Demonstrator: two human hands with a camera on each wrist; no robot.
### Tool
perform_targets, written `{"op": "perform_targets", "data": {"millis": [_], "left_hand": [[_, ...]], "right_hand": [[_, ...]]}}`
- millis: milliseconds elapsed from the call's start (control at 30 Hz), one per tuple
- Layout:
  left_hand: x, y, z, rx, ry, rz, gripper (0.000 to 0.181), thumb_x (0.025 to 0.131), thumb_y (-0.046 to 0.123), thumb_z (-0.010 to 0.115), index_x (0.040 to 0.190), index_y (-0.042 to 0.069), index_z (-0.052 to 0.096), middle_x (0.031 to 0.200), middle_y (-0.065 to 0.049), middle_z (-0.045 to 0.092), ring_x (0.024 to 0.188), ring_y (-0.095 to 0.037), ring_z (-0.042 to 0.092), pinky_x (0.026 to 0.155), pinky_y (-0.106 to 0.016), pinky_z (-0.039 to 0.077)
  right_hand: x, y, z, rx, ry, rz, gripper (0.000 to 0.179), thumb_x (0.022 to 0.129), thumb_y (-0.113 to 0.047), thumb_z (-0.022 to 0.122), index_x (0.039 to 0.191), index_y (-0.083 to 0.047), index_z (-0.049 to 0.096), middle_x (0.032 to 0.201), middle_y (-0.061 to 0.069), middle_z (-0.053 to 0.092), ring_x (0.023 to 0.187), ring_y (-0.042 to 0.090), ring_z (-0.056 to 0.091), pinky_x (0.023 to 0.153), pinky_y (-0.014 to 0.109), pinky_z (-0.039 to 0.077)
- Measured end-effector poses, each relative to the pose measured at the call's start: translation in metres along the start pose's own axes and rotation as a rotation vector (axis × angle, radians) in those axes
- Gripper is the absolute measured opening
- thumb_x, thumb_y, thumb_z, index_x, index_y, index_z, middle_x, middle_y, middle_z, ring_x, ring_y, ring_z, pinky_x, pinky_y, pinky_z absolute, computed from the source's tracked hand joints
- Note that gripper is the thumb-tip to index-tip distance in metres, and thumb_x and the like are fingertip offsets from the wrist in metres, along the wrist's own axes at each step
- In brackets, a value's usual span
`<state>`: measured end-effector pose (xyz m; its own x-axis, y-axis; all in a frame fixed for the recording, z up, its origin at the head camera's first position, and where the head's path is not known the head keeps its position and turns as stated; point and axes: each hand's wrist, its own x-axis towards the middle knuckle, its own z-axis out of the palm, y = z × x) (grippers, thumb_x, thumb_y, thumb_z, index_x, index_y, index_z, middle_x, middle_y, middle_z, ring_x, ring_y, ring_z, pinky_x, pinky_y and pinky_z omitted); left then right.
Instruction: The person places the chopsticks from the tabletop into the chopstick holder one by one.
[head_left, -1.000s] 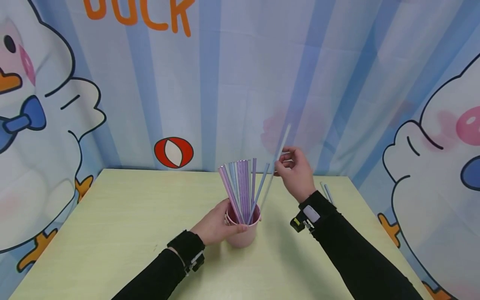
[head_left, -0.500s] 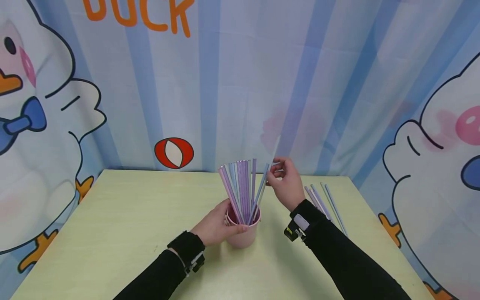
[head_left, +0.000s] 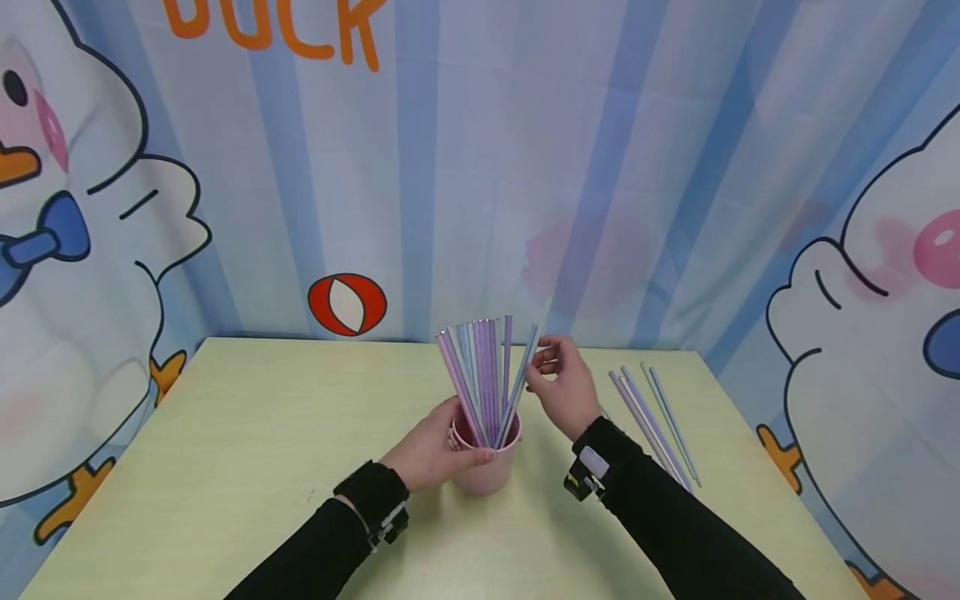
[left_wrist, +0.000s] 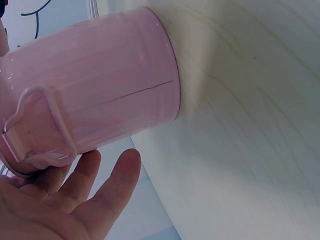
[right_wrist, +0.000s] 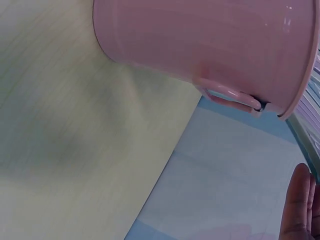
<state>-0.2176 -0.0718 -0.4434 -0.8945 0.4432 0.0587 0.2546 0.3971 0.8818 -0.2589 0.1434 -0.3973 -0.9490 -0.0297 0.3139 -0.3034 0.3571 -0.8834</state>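
A small pink bucket [head_left: 482, 481] with side handles stands upright on the table, holding several purple, pink and blue drinking straws [head_left: 486, 379] that lean outward. My left hand [head_left: 429, 450] grips the bucket at its rim from the left, thumb across the near side; its other fingers reach behind the wall in the left wrist view. To the right of the bundle, my right hand [head_left: 564, 388] pinches a pale clear straw [right_wrist: 303, 142] whose lower end is inside the bucket. Most of that straw is hidden by the fingers and the blue straw beside it.
Several loose straws [head_left: 651, 423] lie on the pale wooden table [head_left: 262, 467], right of the bucket and partly behind the right sleeve. A blue striped curtain [head_left: 480, 167] with cartoon ducks hangs behind the table's far edge.
My right hand has moved down and left, lowering the pale straw into the bucket. More loose straws on the right show past the sleeve. The left hand and bucket have stayed put.
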Motion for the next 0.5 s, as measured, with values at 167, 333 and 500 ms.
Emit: {"op": "perform_targets", "data": {"millis": [167,333,500], "left_hand": [[0.000,-0.001,0.000,0.002,0.000,0.005,0.089,0.079,0.043,0.080,0.150,0.028,0.029,0.145,0.005,0.042,0.128,-0.017,0.046,0.106,-0.044,0.037],[-0.001,0.000,0.000,0.001,0.000,0.010,0.089,0.079,0.043,0.079,0.150,0.029,0.029,0.145,0.005,0.042,0.129,-0.018,0.045,0.106,-0.045,0.037],[-0.001,0.001,0.000,-0.011,-0.005,0.010,0.088,0.079,0.042,0.079,0.150,0.029,0.029,0.146,0.005,0.042,0.129,-0.018,0.045,0.106,-0.045,0.037]], "right_hand": [[-0.004,0.005,0.004,0.000,-0.002,0.017,0.035,0.091,-0.005,0.064,0.122,-0.003,0.048,0.098,0.014,0.058,0.089,0.026,0.061,0.069,0.031,0.057],[-0.010,0.009,0.008,-0.017,-0.008,0.041,0.035,0.091,-0.006,0.065,0.122,-0.004,0.049,0.097,0.013,0.058,0.089,0.025,0.061,0.069,0.031,0.057],[-0.014,0.012,0.007,-0.032,-0.017,0.048,0.033,0.092,-0.009,0.064,0.121,-0.005,0.050,0.097,0.012,0.058,0.088,0.025,0.061,0.069,0.030,0.057]]}}
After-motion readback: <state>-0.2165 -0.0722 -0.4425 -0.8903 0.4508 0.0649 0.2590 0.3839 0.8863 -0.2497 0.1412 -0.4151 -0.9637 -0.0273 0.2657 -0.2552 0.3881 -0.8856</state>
